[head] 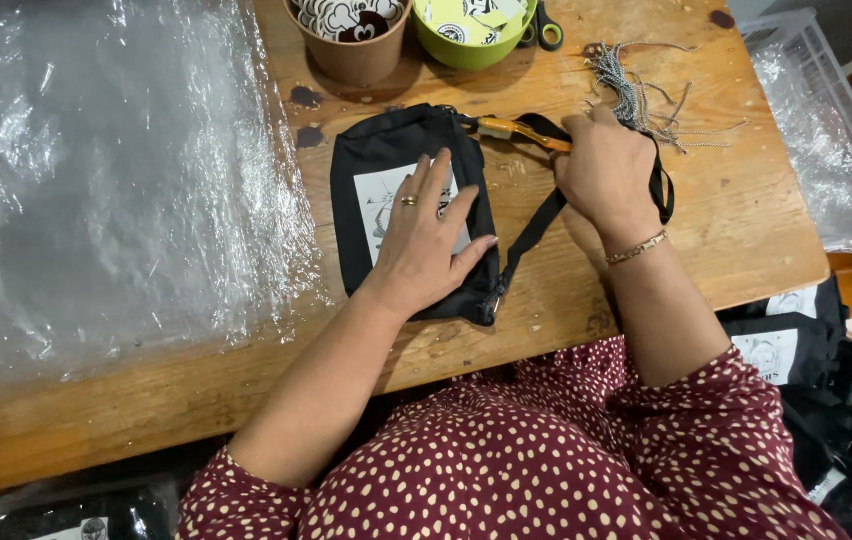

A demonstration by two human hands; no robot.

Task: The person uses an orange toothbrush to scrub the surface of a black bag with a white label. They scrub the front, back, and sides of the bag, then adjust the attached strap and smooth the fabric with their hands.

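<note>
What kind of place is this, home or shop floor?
Likely a small packing or craft workbench, not a factory line. A worn wooden table holds a stack of clear plastic bags, the left hand flattens a black pouch, and more black pouches pile beside the person.

A single head-worn camera looks almost straight down, from close range, onto a wooden table (586, 300). The table fills the upper and middle frame; the wearer's spotted sleeves and lap occupy the lower centre and right.
</note>
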